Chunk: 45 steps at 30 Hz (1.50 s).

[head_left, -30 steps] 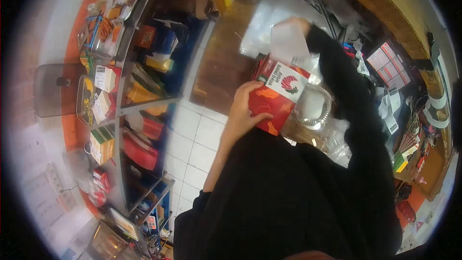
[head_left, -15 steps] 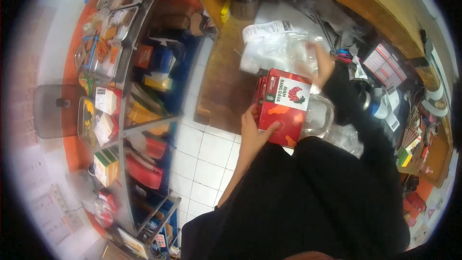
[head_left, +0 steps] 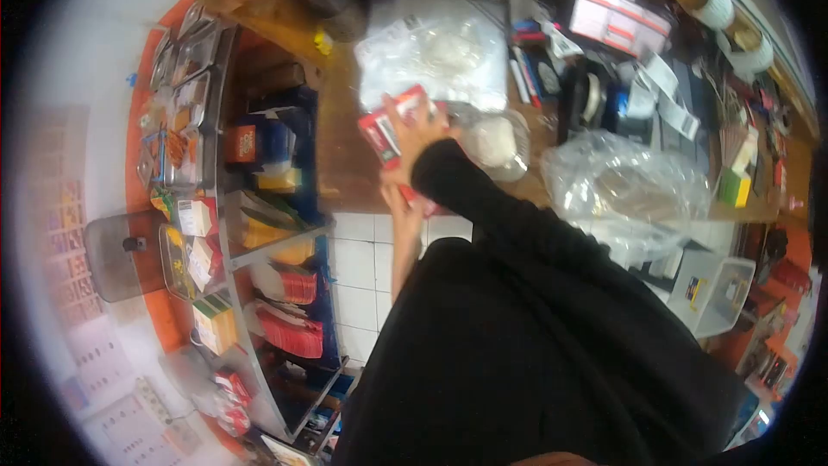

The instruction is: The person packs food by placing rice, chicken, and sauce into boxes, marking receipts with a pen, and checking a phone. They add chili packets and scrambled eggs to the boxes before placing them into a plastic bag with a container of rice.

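Both of my hands are on a red printed cardboard food box point(head_left: 377, 140) at the front of the brown table, with much of it hidden under them. My left hand point(head_left: 401, 194) grips the box's near end from below. Over the top of it lies my right hand point(head_left: 417, 136), its fingers bent around the box and somewhat blurred. Just beyond are clear plastic bags point(head_left: 388, 65) in a flat pile. To the right of my right hand sits a clear plastic tray point(head_left: 509, 145) with something whitish in it.
A crumpled clear plastic bag point(head_left: 621, 185) hangs over the table's front edge on the right. Pens point(head_left: 523, 78), paper strips point(head_left: 664, 95) and a lit screen point(head_left: 617, 19) are farther back. At left stands a metal rack point(head_left: 237, 233) with folded boxes. A whitish bin point(head_left: 716, 289) is at lower right.
My right hand, raised beside the box before, is now on top of it. The box has turned and tilted down near the table. The view has swung, showing more of the right side.
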Motion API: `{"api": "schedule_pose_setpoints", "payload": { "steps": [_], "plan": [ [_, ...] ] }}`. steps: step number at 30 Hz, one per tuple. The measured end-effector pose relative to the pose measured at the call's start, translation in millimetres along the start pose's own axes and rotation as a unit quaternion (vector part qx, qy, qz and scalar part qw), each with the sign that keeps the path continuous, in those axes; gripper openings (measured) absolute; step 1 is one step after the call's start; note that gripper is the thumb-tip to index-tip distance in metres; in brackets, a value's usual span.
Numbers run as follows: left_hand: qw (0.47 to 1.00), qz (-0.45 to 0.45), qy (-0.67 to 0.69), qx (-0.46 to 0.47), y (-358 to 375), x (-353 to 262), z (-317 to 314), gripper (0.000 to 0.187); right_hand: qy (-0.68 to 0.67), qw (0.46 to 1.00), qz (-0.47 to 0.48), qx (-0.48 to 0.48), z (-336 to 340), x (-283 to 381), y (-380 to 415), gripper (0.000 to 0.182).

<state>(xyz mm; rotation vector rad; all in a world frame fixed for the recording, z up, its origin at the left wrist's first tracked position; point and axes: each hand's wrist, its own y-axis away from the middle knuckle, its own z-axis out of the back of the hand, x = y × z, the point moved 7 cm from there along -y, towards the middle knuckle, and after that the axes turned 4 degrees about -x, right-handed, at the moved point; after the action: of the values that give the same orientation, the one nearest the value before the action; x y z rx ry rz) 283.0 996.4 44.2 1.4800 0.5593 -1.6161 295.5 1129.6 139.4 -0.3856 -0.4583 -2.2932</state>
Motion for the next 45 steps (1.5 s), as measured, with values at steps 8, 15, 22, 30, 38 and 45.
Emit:
{"api": "schedule_pose_setpoints", "payload": {
  "steps": [8,15,22,30,38,45],
  "plan": [
    [0.95,-0.182,0.241,-0.073,88,-124,-45,0.053,-0.295,0.945,0.093,-0.11,109,-69,65,0.094],
    [0.98,-0.133,-0.038,0.144,119,-31,-191,0.082,-0.397,0.871,0.043,-0.287,206,-262,195,0.078],
    [0.977,-0.139,-0.053,0.15,133,-125,-185,0.014,-0.112,0.76,-0.05,-0.638,127,-303,262,0.099],
    [0.968,-0.238,-0.058,-0.055,166,-175,-173,0.014,-0.169,0.898,-0.071,-0.401,38,-321,254,0.074],
    [0.961,-0.024,0.121,0.246,216,-148,-208,0.012,-0.155,0.843,-0.271,-0.439,21,-354,244,0.077],
    [0.88,-0.225,0.378,0.176,195,-210,-166,0.018,-0.097,0.936,-0.193,-0.279,-1,-343,228,0.073]
  ]
}}
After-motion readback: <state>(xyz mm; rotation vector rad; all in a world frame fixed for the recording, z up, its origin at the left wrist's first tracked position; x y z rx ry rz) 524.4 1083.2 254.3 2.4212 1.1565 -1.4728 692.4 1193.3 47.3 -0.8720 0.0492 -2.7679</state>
